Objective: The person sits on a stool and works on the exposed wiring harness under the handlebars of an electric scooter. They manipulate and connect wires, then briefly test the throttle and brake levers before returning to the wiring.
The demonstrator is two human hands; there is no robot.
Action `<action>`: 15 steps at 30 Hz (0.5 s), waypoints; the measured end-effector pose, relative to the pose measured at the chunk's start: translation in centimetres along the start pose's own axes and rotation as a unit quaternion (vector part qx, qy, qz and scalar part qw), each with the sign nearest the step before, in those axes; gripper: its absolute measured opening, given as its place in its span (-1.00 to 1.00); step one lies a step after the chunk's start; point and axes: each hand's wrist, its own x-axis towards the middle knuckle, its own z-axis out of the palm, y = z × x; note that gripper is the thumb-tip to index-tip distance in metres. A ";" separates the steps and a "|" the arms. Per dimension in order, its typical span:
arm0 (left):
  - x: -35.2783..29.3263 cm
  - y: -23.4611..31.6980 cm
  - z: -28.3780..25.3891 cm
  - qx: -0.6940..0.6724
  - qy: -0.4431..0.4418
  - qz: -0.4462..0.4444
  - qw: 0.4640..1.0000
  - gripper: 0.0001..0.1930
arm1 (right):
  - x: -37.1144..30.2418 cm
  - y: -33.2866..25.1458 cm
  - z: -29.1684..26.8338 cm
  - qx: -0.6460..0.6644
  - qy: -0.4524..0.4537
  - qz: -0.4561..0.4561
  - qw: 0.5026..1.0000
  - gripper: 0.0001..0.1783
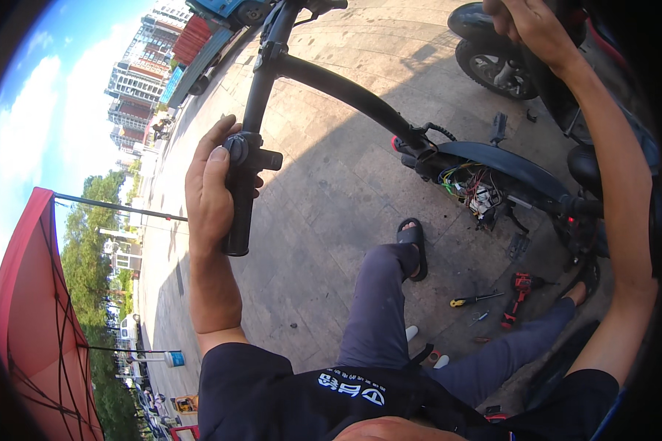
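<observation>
Left hand [212, 192]: wrapped around the black grip [238, 213] of the handlebar, thumb up by the throttle collar.
Right hand [535, 28]: raised at the top edge near a parked scooter [496, 62]; whether it is closed or holding anything cannot be told.
Scooter frame [346, 92]: stands over the paving ahead of the knees, wiring [472, 187] hanging out at the deck.
Handling: likely heavy, stiff metal; rubber grip gives sure hold; loose wires look fragile, so hold by grip or stem.
Ground: screwdriver [475, 298] and red drill [518, 294] beside the foot.
</observation>
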 end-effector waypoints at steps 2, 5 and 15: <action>-0.2 -0.2 0.1 -0.019 0.016 0.018 1.000 -0.62 | -0.1 -0.1 0.2 0.000 0.003 0.007 1.000 -0.47; -0.3 -0.5 0.0 -0.024 0.009 0.038 0.999 -0.62 | -0.2 0.0 0.4 -0.007 0.022 -0.007 1.000 -0.46; -0.5 -0.9 -0.6 -0.031 -0.008 0.046 0.998 -0.71 | -0.4 -0.5 0.4 -0.026 0.009 -0.006 1.000 -0.46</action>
